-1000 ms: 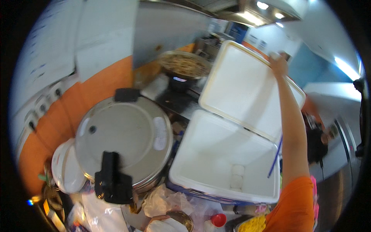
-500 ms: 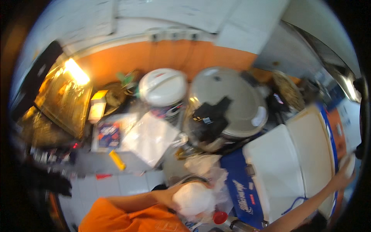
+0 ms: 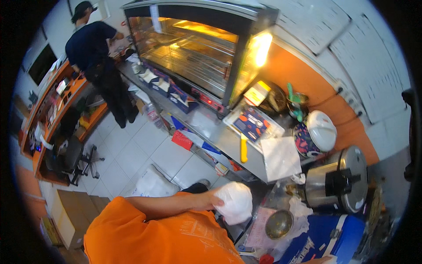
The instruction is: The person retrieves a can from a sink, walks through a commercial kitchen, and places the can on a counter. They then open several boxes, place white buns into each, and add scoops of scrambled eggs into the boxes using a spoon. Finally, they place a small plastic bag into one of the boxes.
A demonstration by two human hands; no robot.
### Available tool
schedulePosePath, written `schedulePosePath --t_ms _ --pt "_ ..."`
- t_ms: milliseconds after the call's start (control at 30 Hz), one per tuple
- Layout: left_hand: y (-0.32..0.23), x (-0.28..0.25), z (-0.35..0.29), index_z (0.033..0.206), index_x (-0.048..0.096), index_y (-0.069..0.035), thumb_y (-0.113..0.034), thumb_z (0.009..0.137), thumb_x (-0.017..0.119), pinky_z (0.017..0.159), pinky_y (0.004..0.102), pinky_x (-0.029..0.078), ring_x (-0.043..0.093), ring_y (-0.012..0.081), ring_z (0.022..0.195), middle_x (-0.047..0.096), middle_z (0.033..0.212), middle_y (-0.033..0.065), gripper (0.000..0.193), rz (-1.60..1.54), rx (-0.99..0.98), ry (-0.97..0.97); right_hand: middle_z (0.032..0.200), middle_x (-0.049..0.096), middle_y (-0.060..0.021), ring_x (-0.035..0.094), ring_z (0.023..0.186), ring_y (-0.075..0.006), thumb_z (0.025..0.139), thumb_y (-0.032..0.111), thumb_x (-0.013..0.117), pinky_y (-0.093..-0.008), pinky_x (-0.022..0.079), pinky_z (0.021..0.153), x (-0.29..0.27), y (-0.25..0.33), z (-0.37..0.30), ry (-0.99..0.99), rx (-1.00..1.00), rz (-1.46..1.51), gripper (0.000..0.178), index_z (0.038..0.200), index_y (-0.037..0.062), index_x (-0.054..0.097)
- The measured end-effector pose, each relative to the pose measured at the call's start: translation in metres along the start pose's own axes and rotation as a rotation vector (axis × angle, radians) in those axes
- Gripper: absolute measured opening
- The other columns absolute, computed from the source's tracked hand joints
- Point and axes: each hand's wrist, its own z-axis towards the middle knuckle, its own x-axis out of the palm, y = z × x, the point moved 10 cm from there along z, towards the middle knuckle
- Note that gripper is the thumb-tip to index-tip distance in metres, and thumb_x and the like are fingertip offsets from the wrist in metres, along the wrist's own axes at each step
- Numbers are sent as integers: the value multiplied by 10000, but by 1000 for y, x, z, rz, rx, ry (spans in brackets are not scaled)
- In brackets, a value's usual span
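Observation:
My left hand (image 3: 209, 200) grips a rounded white bundle (image 3: 235, 203), which looks like a bag or wrap, in front of my orange shirt. Its contents cannot be seen. At the lower edge, only a sliver of my right hand (image 3: 317, 261) shows beside the blue cooler box (image 3: 325, 235), next to a small white patch; its fingers are cut off. The cooler's blue lid appears closed. A metal bowl (image 3: 279, 224) sits on clear and pinkish plastic between the bundle and the cooler.
A knife with a yellow handle (image 3: 244, 148) and white paper (image 3: 281, 158) lie on the metal counter. Beyond stand a patterned pot (image 3: 307, 140), a large steel cooker (image 3: 336, 180) and a lit glass warming cabinet (image 3: 189, 53). A person (image 3: 94, 57) stands far left, near an office chair (image 3: 72, 158).
My view has swung left. The cooler, open with its white inside showing before, now shows its blue lid. My right hand has come from the far right to the lower edge; the left keeps the bundle.

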Motion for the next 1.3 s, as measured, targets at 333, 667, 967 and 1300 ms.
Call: schedulePosePath --t_ms 333,667,967,1300 --pt "-253 -312 -130 1575 260 -145 -347 647 852 1158 397 349 474 267 1345 511 1401 116 1119 435 259 -482 1107 602 -77 617 1021 -201 880 249 683 -356 532 868 82 426 -462 1869 1218 1120 434 1242 61 534" --pt "-414 -495 -103 1587 212 -112 -244 678 786 1090 412 430 559 314 1230 502 1430 187 1084 966 -157 -331 1129 656 -129 672 1014 -239 862 325 774 -372 564 841 74 801 -670 2596 910 708 523 1244 35 563" --pt "-398 -515 -103 1366 429 -84 -293 639 843 998 388 471 597 336 1170 587 1285 189 863 1176 -181 -293 1249 629 -127 638 1138 -238 864 277 770 -399 529 961 81 863 -708 2252 1665 957 554 1300 19 545" --pt "-380 -523 -102 1430 377 -170 -223 714 810 739 362 572 601 278 1115 541 1348 172 839 1008 -72 -290 1199 658 -159 655 1036 -270 885 276 749 -380 519 905 79 886 -772 2586 1040 767 578 1320 -49 550"
